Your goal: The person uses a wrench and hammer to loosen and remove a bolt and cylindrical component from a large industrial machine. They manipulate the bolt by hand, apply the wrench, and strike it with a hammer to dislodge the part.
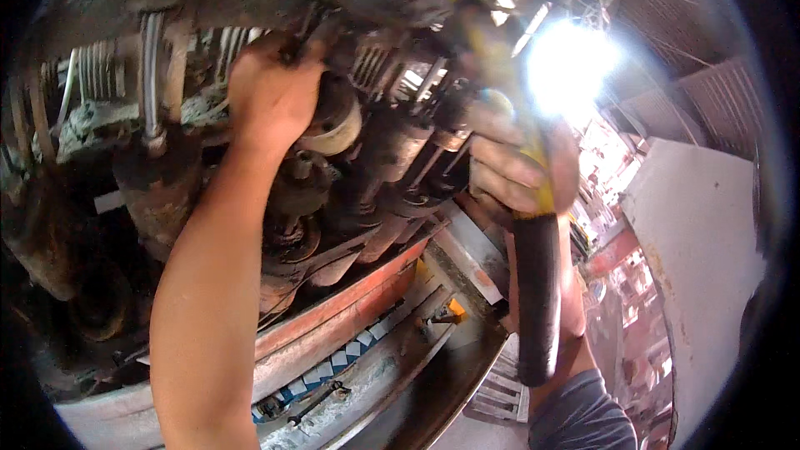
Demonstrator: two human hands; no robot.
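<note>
My right hand (521,162) is wrapped round a hammer (537,283) with a black grip and a yellow shaft. The hammer stands upright, and its upper end is smeared by motion against dark machine parts. Higher up at the left, my left hand (275,96) is closed among greasy metal parts, its fingers mostly turned away. What it grips there cannot be made out. Just beside that hand sits a round, dirty metal cylinder (333,125) with a pale lower rim. More dark cylindrical parts (396,146) line up to its right.
A silver rod (152,75) hangs at the left above another dark cylinder (158,192). Below runs a worn red-orange beam (342,300). A ledge carries a small bolt-like piece (321,400). Bright light (575,67) glares at upper right, near a large pale panel (696,233).
</note>
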